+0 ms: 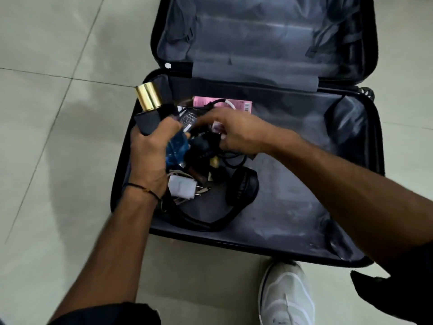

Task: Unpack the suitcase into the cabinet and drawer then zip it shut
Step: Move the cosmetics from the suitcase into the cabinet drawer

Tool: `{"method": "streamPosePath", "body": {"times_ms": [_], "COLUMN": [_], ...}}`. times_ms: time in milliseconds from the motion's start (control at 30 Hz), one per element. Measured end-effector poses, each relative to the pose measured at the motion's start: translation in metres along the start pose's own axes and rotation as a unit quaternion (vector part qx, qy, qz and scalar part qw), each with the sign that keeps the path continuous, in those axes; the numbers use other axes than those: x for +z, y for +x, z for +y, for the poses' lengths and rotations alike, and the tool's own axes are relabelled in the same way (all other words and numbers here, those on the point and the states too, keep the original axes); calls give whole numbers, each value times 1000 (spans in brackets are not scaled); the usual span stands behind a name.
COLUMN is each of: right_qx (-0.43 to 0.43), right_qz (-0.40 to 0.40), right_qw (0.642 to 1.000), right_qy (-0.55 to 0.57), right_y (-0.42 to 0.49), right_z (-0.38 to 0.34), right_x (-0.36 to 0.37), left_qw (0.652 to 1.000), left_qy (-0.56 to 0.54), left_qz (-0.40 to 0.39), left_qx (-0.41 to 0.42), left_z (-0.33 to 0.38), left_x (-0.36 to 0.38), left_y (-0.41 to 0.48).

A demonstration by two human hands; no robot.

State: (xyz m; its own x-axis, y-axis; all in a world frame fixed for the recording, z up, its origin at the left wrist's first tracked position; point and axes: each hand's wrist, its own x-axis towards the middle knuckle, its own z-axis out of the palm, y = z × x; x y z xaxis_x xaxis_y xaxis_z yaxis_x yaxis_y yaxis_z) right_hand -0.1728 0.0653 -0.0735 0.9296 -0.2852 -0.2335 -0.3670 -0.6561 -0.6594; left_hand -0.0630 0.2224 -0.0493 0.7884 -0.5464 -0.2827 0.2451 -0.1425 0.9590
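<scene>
Gold-capped black bottle (150,109), gripped by left hand (150,146), may slip; right hand (234,130), grasp unclear, risks snagging black cables (232,158).

Left hand (150,148): bare forearm rising from lower left, dark thread round the wrist, fingers and thumb wrapped round a bottle (152,116) held tilted. Right hand (236,132): arm reaching in from the right, palm down, fingers bent downward and blurred; grip cannot be told.

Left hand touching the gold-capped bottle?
Touching. Head view: the left hand grips the gold-capped bottle, fingers curled round its black body.
</scene>
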Motion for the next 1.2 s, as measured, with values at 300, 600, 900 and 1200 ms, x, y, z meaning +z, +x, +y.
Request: {"method": "streamPosePath", "body": {"times_ms": [300,600,900,1200], "right_qx": [90,247,213,207], "right_qz": [-81,-37,53,17], "right_qw": [991,964,968,974], "right_qy": [55,90,-123,86], "right_y": [-43,-118,-81,-36], "right_z": [16,56,28,-1], "right_x": [4,-25,-26,27], "left_qw": [979,944,873,798], "left_qy": [198,327,463,568], "left_qz": [-31,-41,-132,-165], "left_qx": [-39,16,74,113], "left_z": [-25,-23,-26,-51], "left_x": [-29,-24,-18,-24], "left_y": [12,16,6,15]}}
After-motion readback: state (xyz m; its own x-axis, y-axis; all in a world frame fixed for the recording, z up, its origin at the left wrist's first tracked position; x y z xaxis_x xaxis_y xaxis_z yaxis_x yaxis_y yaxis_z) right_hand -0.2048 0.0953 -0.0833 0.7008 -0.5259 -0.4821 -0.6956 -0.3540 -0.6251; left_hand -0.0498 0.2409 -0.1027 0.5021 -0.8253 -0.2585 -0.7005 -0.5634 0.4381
